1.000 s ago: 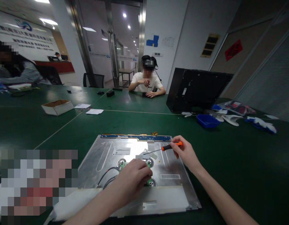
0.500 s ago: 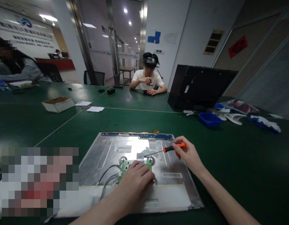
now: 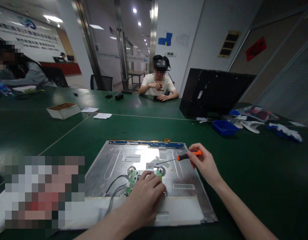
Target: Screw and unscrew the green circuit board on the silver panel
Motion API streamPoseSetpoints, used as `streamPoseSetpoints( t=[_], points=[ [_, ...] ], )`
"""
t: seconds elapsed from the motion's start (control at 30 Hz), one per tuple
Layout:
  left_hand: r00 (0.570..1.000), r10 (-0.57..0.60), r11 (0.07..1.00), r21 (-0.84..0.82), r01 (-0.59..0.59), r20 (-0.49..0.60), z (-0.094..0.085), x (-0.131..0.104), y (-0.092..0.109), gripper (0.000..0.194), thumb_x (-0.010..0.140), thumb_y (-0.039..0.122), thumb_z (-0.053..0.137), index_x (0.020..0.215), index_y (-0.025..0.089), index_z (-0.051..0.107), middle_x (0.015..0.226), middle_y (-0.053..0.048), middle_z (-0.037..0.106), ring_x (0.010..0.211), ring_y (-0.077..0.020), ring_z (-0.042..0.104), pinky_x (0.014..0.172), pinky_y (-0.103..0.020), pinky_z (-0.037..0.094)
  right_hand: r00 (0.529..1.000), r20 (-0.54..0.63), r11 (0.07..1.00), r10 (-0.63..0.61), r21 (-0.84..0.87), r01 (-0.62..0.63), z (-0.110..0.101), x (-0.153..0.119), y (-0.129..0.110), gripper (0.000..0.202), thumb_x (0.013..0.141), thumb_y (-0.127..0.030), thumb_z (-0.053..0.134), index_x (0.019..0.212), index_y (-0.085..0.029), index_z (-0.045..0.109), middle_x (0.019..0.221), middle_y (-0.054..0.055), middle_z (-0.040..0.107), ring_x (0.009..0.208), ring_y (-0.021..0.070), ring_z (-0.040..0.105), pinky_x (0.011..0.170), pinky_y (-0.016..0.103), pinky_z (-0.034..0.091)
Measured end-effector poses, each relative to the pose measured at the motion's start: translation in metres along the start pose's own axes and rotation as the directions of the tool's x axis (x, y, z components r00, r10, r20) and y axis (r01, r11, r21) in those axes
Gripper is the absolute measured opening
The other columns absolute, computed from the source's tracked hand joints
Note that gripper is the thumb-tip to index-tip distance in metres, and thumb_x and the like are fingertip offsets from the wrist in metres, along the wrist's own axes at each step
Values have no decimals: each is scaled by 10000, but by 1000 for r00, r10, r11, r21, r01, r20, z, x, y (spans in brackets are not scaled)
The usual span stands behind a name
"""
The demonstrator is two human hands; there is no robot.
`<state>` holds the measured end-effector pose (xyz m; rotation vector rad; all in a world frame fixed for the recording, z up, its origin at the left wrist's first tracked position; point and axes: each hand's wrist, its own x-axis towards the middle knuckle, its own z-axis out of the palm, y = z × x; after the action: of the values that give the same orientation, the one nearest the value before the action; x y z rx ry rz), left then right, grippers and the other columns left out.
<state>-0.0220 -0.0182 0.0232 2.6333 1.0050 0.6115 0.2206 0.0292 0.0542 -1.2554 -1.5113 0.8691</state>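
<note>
Partly, left hand (image 3: 148,190) hides green board (image 3: 133,180), can't tell its grip; right hand (image 3: 203,162) grips screwdriver (image 3: 182,157)

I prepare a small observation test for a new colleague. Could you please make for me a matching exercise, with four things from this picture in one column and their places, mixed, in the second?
Things
1. screwdriver
2. green circuit board
3. narrow blue board
4. open box

Places
A. along the far edge of the metal panel
B. to the left of the white papers
C. held in the right hand
D. partly hidden by the left hand

Right pairs: 1-C, 2-D, 3-A, 4-B
</note>
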Motion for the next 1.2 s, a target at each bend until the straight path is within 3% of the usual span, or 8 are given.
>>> streamPoseSetpoints(
  t=[0.13, 0.27, 0.37, 0.43, 0.5, 0.6, 0.77, 1.2],
  points=[
    [1000, 6, 1000, 4, -6, 0, 2, 0, -1, 117, 824, 126, 495, 857, 194, 584, 878, -45, 606, 847, -211, 530, 885, -393, 337, 998, -30, 998, -54, -38, 52, -3, 1, -2, 300, 820, -445, 644, 952, -228, 485, 758, -34, 519, 528, 106, 496, 472, 247, 426],
    [1000, 6, 1000, 7, -6, -5, 1, 0, 0, 120, 836, 128, 483, 864, 193, 580, 880, -52, 606, 852, -216, 530, 884, -399, 344, 975, -27, 944, -220, -259, 205, -11, 5, -28, 273, 819, -424, 650, 939, -225, 508, 823, 7, 543, 669, 147, 541, 544, 260, 452],
    [1000, 3, 1000, 19, -3, 4, 0, 1, 1, 102, 832, 134, 493, 854, 192, 573, 885, -54, 604, 860, -223, 527, 893, -409, 346, 937, 82, 825, -341, -451, 340, -15, 8, -66, 225, 833, -415, 634, 875, -220, 529, 777, 14, 570, 643, 144, 534, 535, 258, 421],
    [1000, 0, 1000, 26, 0, 7, 0, 1, 1, 89, 822, 136, 509, 849, 193, 571, 884, -53, 602, 865, -226, 525, 897, -412, 348, 913, 213, 737, -349, -540, 407, -14, 9, -93, 224, 839, -424, 623, 859, -220, 534, 720, 5, 590, 592, 135, 528, 508, 254, 393],
    [1000, -4, 1000, 30, 4, 10, 1, 1, 1, 85, 819, 135, 519, 850, 195, 571, 884, -52, 601, 868, -227, 524, 898, -412, 348, 888, 305, 676, -343, -577, 459, -10, 9, -114, 250, 842, -459, 608, 853, -218, 541, 665, -6, 597, 532, 120, 502, 477, 249, 360],
    [1000, -9, 1000, 25, 9, 2, 2, 1, 1, 81, 843, 140, 511, 852, 194, 570, 885, -51, 598, 870, -227, 522, 893, -409, 348, 858, 345, 632, -380, -581, 513, -2, 10, -131, 246, 844, -454, 607, 858, -217, 541, 632, -17, 590, 509, 107, 484, 476, 240, 346],
    [1000, -5, 1000, 28, 5, 3, 3, 0, 0, 85, 866, 149, 499, 857, 192, 572, 887, -51, 595, 873, -226, 522, 917, -426, 337, 826, 420, 621, -375, -548, 560, 0, 11, -132, 238, 843, -436, 620, 850, -220, 521, 624, -35, 567, 506, 96, 476, 486, 233, 343],
    [999, -34, 999, -4, 34, -9, 0, -1, 2, 81, 877, 167, 501, 886, 199, 575, 903, -49, 597, 895, -230, 526, 933, -437, 335, 758, 587, 712, -285, -400, 577, 1, 13, -126, 225, 829, -406, 649, 854, -208, 544, 630, -52, 548, 506, 79, 444, 489, 210, 321]
  ],
)
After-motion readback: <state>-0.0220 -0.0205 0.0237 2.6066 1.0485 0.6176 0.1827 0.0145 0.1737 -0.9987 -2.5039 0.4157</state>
